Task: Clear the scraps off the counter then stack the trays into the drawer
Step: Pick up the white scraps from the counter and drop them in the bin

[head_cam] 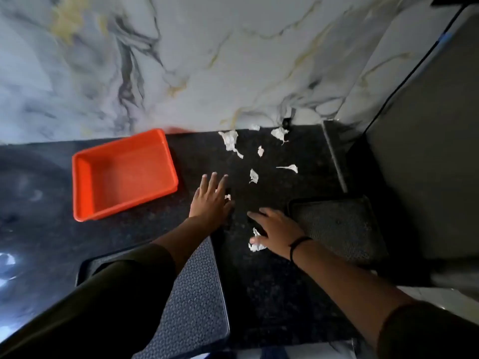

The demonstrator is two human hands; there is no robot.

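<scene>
Several white paper scraps (231,141) lie scattered on the black speckled counter (274,286) near the wall. My left hand (211,200) lies flat on the counter, fingers spread, with a tiny scrap (227,196) at its right edge. My right hand (276,228) also rests palm down, fingers apart, its thumb side on a crumpled scrap (255,244). An empty orange tray (121,174) stands to the left. A dark textured tray (197,294) lies under my left forearm. Another dark tray (337,224) sits just right of my right hand.
A marble-patterned wall (194,60) backs the counter. A large grey appliance or cabinet (425,151) stands at the right, with a metal strip (334,156) along the counter's right end. A dark round sink shape (23,193) shows at the far left.
</scene>
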